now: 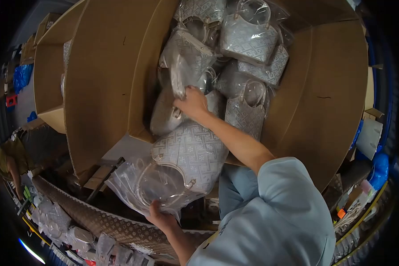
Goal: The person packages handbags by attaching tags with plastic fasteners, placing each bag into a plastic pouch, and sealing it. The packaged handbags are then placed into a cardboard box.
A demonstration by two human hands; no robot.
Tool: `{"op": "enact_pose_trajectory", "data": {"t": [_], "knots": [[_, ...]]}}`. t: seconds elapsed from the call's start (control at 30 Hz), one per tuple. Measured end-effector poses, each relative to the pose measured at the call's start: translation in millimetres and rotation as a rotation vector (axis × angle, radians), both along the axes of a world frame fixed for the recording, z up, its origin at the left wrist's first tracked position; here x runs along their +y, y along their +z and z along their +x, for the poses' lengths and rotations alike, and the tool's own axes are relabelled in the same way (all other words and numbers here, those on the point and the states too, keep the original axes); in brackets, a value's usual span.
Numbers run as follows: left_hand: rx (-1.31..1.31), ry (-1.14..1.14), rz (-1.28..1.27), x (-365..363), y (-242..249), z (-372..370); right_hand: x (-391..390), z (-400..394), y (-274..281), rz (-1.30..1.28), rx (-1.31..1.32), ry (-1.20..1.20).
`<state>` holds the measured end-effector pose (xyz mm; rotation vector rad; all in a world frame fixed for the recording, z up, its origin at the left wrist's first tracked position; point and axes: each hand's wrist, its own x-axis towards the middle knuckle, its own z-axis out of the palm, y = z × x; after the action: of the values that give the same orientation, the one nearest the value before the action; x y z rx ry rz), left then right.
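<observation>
My left hand [161, 216] is closed on the handles of a patterned silver-grey handbag [193, 148] in clear plastic wrap. That handbag lies tilted at the near edge of a large cardboard box [142, 75], its handles toward me. Inside the box, my right hand [193, 104] closes on the pale handle or plastic of another wrapped handbag [166, 111]; which part exactly is hard to make out. Around it several similar wrapped handbags [250, 37] are piled, some upright and some leaning. One more handbag [245, 116] stands right of my forearm.
Box flaps rise left and right [328, 88]. A brown patterned strip of material [119, 228] runs along the near side, with several wrapped bags [80, 237] beyond it. A person [13, 159] is at the far left. Blue plastic [379, 170] lies at the right.
</observation>
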<state>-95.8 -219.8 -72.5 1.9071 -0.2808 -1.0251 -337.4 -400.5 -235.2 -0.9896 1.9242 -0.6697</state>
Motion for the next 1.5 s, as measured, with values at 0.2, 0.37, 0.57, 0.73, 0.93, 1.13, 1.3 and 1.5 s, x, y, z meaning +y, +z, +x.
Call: {"op": "enact_pose_trajectory", "data": {"t": [0.2, 0.37, 0.57, 0.73, 0.93, 1.13, 1.3, 1.5], "knots": [[-0.016, -0.219, -0.065, -8.8, 1.8, -16.1, 74.7, 13.2, 78.9, -0.702, -0.146, 0.601], [0.342, -0.121, -0.136, -12.1, 2.3, -24.2, 117.7, 40.3, 114.1, -0.769, -0.461, 0.773], [0.833, -0.056, -0.341, -30.7, 4.1, -44.0, 124.8, 39.3, 83.0, -0.544, -0.475, 0.744], [0.389, -0.194, 0.168, -15.0, -45.3, -12.3, 110.3, 11.7, 90.4, -0.157, -0.605, 1.038], [0.353, -0.04, 0.175, 6.9, -68.0, 13.6, 13.3, -153.4, 18.8, -0.414, -0.112, -0.31], [0.365, -0.132, 0.171, 3.0, -72.6, 17.0, -111.7, -382.3, -92.6, -0.144, 0.049, -0.859], [0.307, -0.032, 0.184, 0.0, -79.9, 15.8, -106.8, -391.7, -119.4, 0.033, 0.307, -0.739], [0.378, -0.026, 0.184, 3.6, -88.0, 28.4, -31.1, -426.9, -76.7, -0.367, 0.083, -0.504]]}}
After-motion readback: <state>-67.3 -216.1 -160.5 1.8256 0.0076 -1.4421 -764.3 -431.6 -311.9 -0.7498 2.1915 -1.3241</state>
